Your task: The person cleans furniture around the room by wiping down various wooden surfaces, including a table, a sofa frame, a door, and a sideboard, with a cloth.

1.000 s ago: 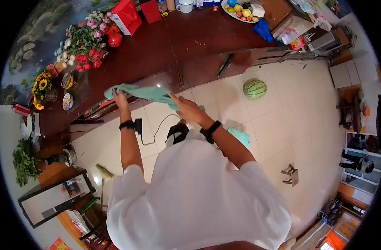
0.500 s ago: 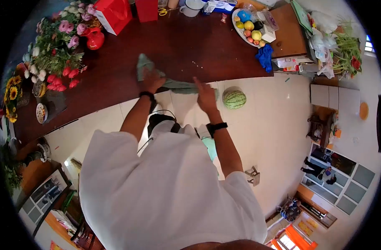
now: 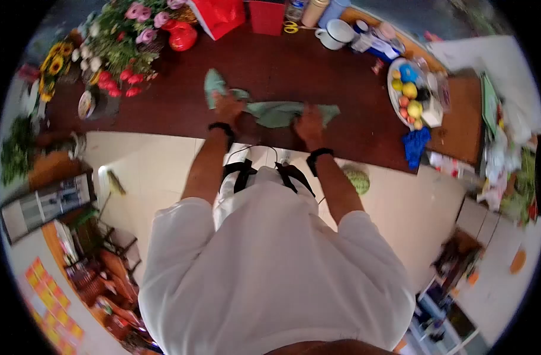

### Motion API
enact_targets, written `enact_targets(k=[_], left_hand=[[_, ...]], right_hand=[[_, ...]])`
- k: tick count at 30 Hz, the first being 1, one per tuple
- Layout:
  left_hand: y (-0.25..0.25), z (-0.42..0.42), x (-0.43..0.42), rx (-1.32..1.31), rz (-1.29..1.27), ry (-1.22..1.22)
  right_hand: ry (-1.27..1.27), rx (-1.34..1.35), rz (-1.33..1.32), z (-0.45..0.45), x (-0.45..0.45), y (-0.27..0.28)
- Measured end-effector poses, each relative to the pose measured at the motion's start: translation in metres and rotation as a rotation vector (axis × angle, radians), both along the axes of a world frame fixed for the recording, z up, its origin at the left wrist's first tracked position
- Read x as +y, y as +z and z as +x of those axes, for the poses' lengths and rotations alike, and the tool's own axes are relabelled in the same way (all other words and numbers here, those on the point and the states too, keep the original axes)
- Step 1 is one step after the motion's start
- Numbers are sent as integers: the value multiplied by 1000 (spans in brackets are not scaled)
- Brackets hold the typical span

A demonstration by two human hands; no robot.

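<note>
A green cloth lies stretched and wrinkled on the dark red-brown table, near its front edge. My left hand is closed on its left part, where one end sticks up past the fingers in a bunched fold. Toward the other end, my right hand grips the cloth, and a corner spreads out to the right of it. Both hands are somewhat blurred, and the fingers partly hide the cloth. Each wrist wears a black band.
Artificial flowers, a red vase and a small bowl stand at left. A white enamel mug and yellow scissors are at the back. A fruit plate and blue bag sit right. A watermelon lies on the floor.
The cloth's right part has come up from over the table edge onto the tabletop, with my right hand. The view has turned, and the white specks near the cloth no longer show.
</note>
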State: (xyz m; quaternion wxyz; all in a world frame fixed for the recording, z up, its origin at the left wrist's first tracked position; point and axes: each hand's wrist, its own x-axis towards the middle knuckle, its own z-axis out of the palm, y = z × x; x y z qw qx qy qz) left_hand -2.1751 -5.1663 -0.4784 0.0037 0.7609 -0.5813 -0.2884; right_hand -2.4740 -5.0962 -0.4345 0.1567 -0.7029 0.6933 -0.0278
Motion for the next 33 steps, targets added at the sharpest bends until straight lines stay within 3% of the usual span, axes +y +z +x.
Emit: enact_targets(k=[1,3,5,9,11,13,15,17,19,21,23,27,29,31,33], left_hand=[[5,57,5,32,103,-148],[0,122,28,-92,210,-12],[0,142,52,-153,266,79],[-36,88,62,-126,220,96],[-52,34,56,-84,132,34],[18,-64,46,-55,65,-34],[24,-138,34,-39,2,-113],[34,-201,26,-22,-22,-201],[50,-253,17,2,-60,-285],[64,-291,24,258,-38,-654],[64,-328,38,341,27,-773],[46,-363,67,441,34,-1086],[44,-349,64,489,-2,-1066],[27,-334,50,680,133,-969],[10,-305,25,694,156,-926]], right_hand=[[110,-111,-49,24,-9,-2],[218,-262,-97,68,-11,0],[538,-276,3,89,-3,13],[715,-250,-22,71,16,7],[799,-484,85,41,22,-16],[771,-567,160,0,23,-17],[458,-568,265,-55,34,14],[247,-394,-12,-110,54,8],[89,-177,-59,-166,78,1],[-124,12,-72,-207,106,-2],[-418,43,-38,-236,129,-2],[-577,-134,-88,-268,166,-19],[-777,-431,-36,-264,165,-25],[-772,-360,-28,-255,155,-36],[-541,-119,202,-245,139,-44]])
